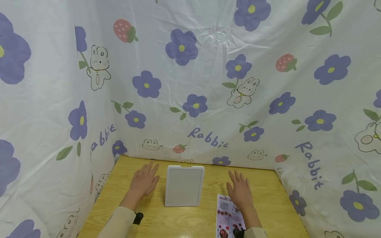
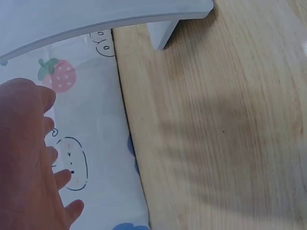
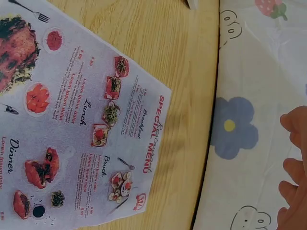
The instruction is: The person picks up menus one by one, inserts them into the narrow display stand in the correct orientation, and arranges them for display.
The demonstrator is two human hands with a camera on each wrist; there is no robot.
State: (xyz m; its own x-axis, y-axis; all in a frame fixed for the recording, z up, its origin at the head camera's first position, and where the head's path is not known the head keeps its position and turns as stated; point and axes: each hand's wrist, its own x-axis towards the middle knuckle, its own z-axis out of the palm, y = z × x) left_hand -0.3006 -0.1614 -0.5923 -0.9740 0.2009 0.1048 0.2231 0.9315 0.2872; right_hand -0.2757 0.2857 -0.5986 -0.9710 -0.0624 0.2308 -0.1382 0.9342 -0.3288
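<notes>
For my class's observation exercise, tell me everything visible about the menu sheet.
The menu sheet is pale and paper-like, printed with a red SPECIAL MENU title, headings including Lunch and Dinner, and food pictures. It lies flat, face up, on the wooden table, right of the white board. In the head view, the right forearm covers part of it; only the table clearly touches it.

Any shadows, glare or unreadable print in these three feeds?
Left wrist: soft shadows streak the table; right wrist: the menu is legible in large lettering, not its finest print; head: slight pale glare on the table at the bottom edge.
</notes>
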